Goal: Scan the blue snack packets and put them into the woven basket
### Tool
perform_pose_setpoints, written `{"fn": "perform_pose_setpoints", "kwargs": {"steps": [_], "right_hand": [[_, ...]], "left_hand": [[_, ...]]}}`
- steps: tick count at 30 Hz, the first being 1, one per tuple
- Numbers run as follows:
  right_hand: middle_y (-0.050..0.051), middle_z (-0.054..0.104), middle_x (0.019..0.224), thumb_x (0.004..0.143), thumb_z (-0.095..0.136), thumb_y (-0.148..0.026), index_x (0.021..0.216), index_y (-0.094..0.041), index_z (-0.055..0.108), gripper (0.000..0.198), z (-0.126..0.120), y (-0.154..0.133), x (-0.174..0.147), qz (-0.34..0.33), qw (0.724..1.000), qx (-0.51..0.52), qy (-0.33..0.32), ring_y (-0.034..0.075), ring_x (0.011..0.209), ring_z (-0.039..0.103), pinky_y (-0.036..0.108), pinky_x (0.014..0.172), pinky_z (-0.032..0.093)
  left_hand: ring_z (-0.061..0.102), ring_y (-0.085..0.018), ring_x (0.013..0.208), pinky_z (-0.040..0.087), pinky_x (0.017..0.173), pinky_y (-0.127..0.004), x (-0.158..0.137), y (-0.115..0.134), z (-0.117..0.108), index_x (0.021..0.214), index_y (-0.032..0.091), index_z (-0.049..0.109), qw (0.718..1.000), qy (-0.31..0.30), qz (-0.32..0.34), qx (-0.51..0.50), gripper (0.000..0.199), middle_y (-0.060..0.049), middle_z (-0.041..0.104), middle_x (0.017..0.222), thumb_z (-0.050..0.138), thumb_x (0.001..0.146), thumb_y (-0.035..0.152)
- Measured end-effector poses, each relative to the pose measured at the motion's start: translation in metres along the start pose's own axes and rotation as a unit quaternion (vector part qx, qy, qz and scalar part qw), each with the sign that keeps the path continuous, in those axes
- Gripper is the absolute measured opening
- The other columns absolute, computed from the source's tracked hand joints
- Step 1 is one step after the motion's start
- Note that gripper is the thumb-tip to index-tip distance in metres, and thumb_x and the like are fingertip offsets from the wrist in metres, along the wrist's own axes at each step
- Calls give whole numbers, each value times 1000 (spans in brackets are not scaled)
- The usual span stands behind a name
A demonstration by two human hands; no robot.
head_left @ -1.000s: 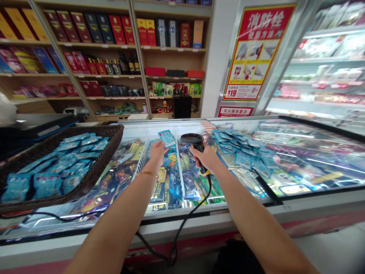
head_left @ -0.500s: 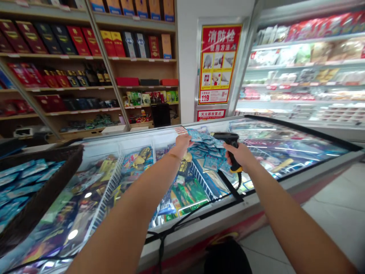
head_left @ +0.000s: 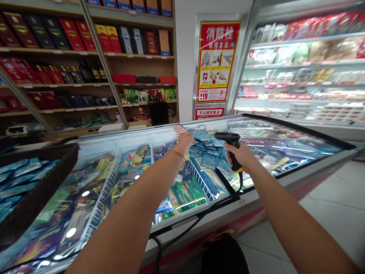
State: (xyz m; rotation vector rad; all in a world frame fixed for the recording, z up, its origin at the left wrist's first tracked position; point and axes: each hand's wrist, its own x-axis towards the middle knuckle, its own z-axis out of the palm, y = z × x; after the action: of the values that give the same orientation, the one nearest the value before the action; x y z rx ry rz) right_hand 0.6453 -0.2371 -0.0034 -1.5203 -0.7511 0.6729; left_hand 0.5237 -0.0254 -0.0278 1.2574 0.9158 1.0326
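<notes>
A loose pile of small blue packets (head_left: 209, 150) lies on the glass lid of a chest freezer. My left hand (head_left: 186, 140) is at the pile's left edge, its fingers closed at the rim of a blue packet; the fingertips are partly hidden. My right hand (head_left: 242, 155) is wrapped around the grip of a black and yellow barcode scanner (head_left: 229, 137). The scanner's head points left, over the right side of the pile. Its coiled cable (head_left: 241, 180) hangs from the bottom of the grip.
A dark woven basket (head_left: 67, 161) of similar blue packets stands at the left. Under the glass, wire baskets (head_left: 201, 179) hold frozen goods. A black cable (head_left: 182, 232) runs along the freezer's front edge. Behind are stocked shelves (head_left: 142, 57) and a lit display fridge (head_left: 299, 80).
The camera view has shifted slightly. My left hand has moved a little to the right against the pile. My right hand keeps hold of the scanner, with its head still over the packets.
</notes>
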Motion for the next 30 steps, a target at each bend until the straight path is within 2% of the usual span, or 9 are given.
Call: {"fn": "perform_pose_setpoints", "kwargs": {"steps": [3,6,11,17,19,22,26,28,30], "right_hand": [[-4,57,49,87,69,-28,80,-20,52,20,29,-6,-8,-9,1000,3,-27,12,31,50,23,31,39],[-4,57,49,86,71,-31,79,-20,52,23,66,-11,-20,-20,997,4,-72,12,31,50,23,31,38],[-5,56,50,81,76,-38,84,-20,52,31,142,-12,-42,-46,986,20,-159,11,32,50,22,31,38],[-6,58,53,80,75,-41,87,-20,52,32,223,-4,-58,-81,966,22,-244,11,32,51,22,33,40],[-6,57,52,79,75,-41,86,-20,52,32,241,0,-61,-80,962,24,-261,11,32,51,22,32,40],[-7,57,52,77,77,-44,87,-20,52,36,257,9,-63,-79,959,30,-271,11,32,51,22,32,39],[-7,55,50,73,80,-47,87,-20,52,42,263,26,-64,-51,960,46,-270,11,32,50,23,33,39],[-7,55,49,74,81,-45,84,-21,50,41,261,31,-66,-23,963,44,-266,11,32,49,23,32,39],[-6,56,50,77,79,-41,82,-21,48,37,257,31,-67,3,965,40,-259,11,32,49,23,32,39]], "left_hand": [[69,-28,83,56,78,-43,-11,11,-43,82,14,65,999,30,10,22,18,-10,65,77,72,67,4],[67,-26,82,55,77,-42,-24,19,-98,80,14,66,995,84,21,42,18,-12,66,83,71,67,5],[65,-24,77,54,78,-40,-45,30,-210,83,16,70,983,153,44,95,21,-9,66,77,74,64,9],[67,-25,77,53,82,-41,-72,66,-352,80,18,71,940,250,97,211,16,-10,69,80,69,65,13],[68,-27,83,52,86,-41,-82,82,-396,80,17,70,907,290,114,282,13,-11,71,82,66,68,15],[67,-32,101,47,96,-42,-103,98,-456,77,17,69,806,345,124,464,9,-14,73,89,65,70,18],[61,-38,114,44,99,-50,-135,90,-510,78,18,65,703,368,-5,608,10,-18,72,105,68,72,24],[56,-41,123,39,103,-55,-147,81,-522,74,16,59,675,365,-91,634,16,-18,70,113,70,73,28],[48,-45,131,30,106,-64,-151,74,-523,67,15,52,700,373,-111,598,30,-17,70,109,73,74,36]]}}
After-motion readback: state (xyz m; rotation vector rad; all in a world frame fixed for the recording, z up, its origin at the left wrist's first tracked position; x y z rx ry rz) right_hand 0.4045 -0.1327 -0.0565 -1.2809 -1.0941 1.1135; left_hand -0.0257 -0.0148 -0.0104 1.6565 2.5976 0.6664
